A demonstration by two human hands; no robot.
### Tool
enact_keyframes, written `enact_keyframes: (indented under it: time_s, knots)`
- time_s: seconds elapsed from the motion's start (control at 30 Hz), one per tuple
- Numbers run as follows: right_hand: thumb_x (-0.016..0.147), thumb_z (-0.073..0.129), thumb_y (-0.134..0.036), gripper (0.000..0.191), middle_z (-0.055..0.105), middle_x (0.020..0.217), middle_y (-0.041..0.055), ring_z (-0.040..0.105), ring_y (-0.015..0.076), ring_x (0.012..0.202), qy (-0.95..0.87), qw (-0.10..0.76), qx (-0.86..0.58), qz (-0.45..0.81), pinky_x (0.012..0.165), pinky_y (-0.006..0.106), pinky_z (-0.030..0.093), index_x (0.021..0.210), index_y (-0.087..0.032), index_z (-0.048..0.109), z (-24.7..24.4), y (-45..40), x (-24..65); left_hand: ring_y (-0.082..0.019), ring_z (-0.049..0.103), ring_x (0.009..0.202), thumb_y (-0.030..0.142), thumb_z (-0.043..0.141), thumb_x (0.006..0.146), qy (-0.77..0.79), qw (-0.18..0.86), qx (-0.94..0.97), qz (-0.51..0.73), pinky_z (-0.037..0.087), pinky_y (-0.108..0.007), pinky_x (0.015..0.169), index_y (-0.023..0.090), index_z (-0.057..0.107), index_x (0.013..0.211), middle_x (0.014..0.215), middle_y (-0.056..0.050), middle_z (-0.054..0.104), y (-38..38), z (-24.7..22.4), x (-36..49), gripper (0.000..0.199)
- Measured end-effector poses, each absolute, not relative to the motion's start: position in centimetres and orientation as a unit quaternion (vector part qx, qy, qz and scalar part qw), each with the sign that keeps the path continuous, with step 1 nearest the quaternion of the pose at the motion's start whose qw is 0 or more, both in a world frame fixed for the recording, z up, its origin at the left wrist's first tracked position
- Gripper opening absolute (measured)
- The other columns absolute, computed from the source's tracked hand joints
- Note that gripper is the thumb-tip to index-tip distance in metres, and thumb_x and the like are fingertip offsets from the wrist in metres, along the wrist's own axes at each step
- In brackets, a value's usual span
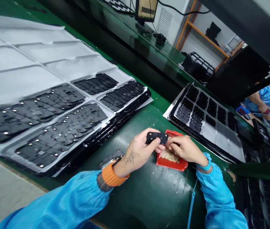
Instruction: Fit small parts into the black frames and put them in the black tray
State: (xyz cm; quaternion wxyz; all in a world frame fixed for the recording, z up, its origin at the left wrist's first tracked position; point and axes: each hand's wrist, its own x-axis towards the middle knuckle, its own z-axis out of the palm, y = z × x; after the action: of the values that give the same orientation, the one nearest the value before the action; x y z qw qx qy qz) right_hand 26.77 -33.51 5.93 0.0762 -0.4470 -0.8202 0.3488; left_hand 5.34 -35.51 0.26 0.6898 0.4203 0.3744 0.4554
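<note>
My left hand [141, 151] is closed around a small flat black plastic part [156, 137], its thumb pressed on the near face. Pale contact spots show on that part. At its right end, the fingers of my right hand [184, 149] are pinched together; what they hold, if anything, is too small to make out. Both hands are above a red bin [171, 166] with many tiny beige pieces [170, 155] in it. By my left wrist, partly hidden, another black part [111, 158] lies on the green table [146, 197].
On the left, a large white compartment tray [30, 54] holds rows of black parts [63, 125]. A second tray [227, 136] stands at right, beyond the bin. A blue coiled cord [192, 203] runs from my right wristband. Another person [268, 100] works at far right.
</note>
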Motion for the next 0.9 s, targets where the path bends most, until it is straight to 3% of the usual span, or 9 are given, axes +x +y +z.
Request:
enact_keyframes:
  time_s: [0.07, 0.23, 0.5, 0.6, 0.67, 0.8, 0.9]
  knots:
    - [0.093, 0.052, -0.004, 0.023, 0.070, 0.086, -0.0026, 0.062, 0.0120, 0.078, -0.816, 0.090, -0.458, 0.341, 0.078, 0.026, 0.043, 0.095, -0.019, 0.069, 6.0, -33.6, 26.7, -0.017, 0.075, 0.074, 0.038, 0.066, 0.097, 0.374, 0.688, 0.423, 0.456, 0.064, -0.024, 0.070, 0.010, 0.052, 0.116, 0.099, -0.013, 0.074, -35.5, 0.2, 5.4, 0.037]
    - [0.091, 0.052, -0.005, 0.022, 0.068, 0.098, 0.0018, 0.062, 0.0137, 0.088, -0.810, 0.124, -0.463, 0.338, 0.081, 0.027, 0.044, 0.098, -0.017, 0.070, 6.0, -33.5, 27.0, -0.018, 0.075, 0.075, 0.039, 0.067, 0.096, 0.380, 0.691, 0.420, 0.450, 0.064, -0.026, 0.070, 0.010, 0.052, 0.117, 0.097, -0.012, 0.074, -35.5, 0.0, 5.4, 0.038]
    - [0.073, 0.044, 0.005, 0.033, 0.061, 0.092, 0.0018, 0.056, 0.0125, 0.082, -0.795, 0.142, -0.461, 0.367, 0.074, 0.025, 0.042, 0.087, -0.015, 0.066, 5.5, -33.1, 27.7, -0.018, 0.075, 0.073, 0.037, 0.066, 0.096, 0.375, 0.694, 0.418, 0.450, 0.064, -0.024, 0.068, 0.009, 0.052, 0.114, 0.087, -0.011, 0.074, -35.5, 0.4, 5.2, 0.036]
    - [0.076, 0.043, 0.006, 0.036, 0.065, 0.097, 0.0016, 0.060, 0.0132, 0.089, -0.799, 0.134, -0.452, 0.373, 0.081, 0.026, 0.044, 0.091, -0.016, 0.068, 5.4, -33.1, 27.5, -0.019, 0.075, 0.074, 0.038, 0.066, 0.096, 0.379, 0.690, 0.420, 0.452, 0.064, -0.025, 0.068, 0.009, 0.052, 0.115, 0.086, -0.010, 0.074, -35.5, 0.3, 5.2, 0.037]
    - [0.086, 0.046, 0.000, 0.031, 0.069, 0.098, 0.0004, 0.062, 0.0124, 0.087, -0.788, 0.124, -0.475, 0.372, 0.080, 0.026, 0.045, 0.097, -0.017, 0.069, 5.5, -33.2, 27.4, -0.019, 0.075, 0.075, 0.039, 0.067, 0.096, 0.382, 0.691, 0.420, 0.448, 0.064, -0.026, 0.069, 0.010, 0.053, 0.115, 0.089, -0.011, 0.074, -35.5, 0.3, 5.2, 0.037]
    - [0.099, 0.057, -0.025, 0.017, 0.068, 0.082, 0.0000, 0.056, 0.0108, 0.064, -0.746, 0.133, -0.543, 0.363, 0.063, 0.025, 0.043, 0.108, -0.017, 0.069, 5.5, -33.6, 27.1, -0.018, 0.075, 0.076, 0.039, 0.067, 0.096, 0.380, 0.694, 0.418, 0.446, 0.065, -0.026, 0.070, 0.010, 0.053, 0.116, 0.097, -0.012, 0.074, -35.5, 0.2, 5.3, 0.037]
    - [0.097, 0.063, -0.032, 0.029, 0.070, 0.099, 0.0051, 0.064, 0.0135, 0.078, -0.710, 0.214, -0.516, 0.429, 0.070, 0.026, 0.050, 0.122, -0.017, 0.066, 4.9, -34.1, 26.4, -0.018, 0.075, 0.076, 0.039, 0.066, 0.097, 0.372, 0.695, 0.415, 0.453, 0.064, -0.027, 0.070, 0.010, 0.053, 0.117, 0.096, -0.011, 0.074, -35.8, 0.1, 5.6, 0.037]
